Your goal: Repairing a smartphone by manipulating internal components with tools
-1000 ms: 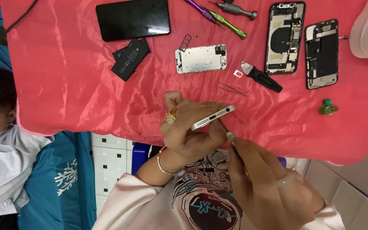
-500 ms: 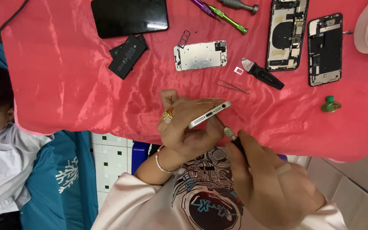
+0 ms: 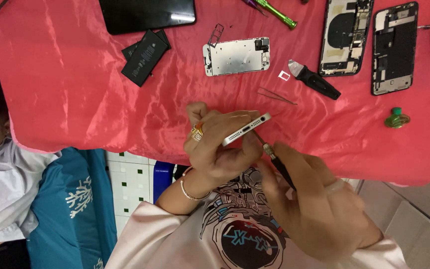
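With left hand (image 3: 220,149) clenched around slim silver phone (image 3: 246,129), keep right hand's (image 3: 319,209) gripped black-handled screwdriver (image 3: 273,158) square to phone's bottom edge.

Bare hands, pale printed shirt

Left hand (image 3: 215,149) wears a gold ring and thin bracelet — right hand (image 3: 319,209) a pale ring; pinkish sleeves, astronaut print.

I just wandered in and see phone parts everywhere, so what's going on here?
A person is working on a slim white phone. The left hand grips it edge-up over the red cloth, while the right hand puts a small screwdriver to its bottom edge. Two opened phone bodies, a metal plate, batteries, tweezers and other tools lie on the cloth.
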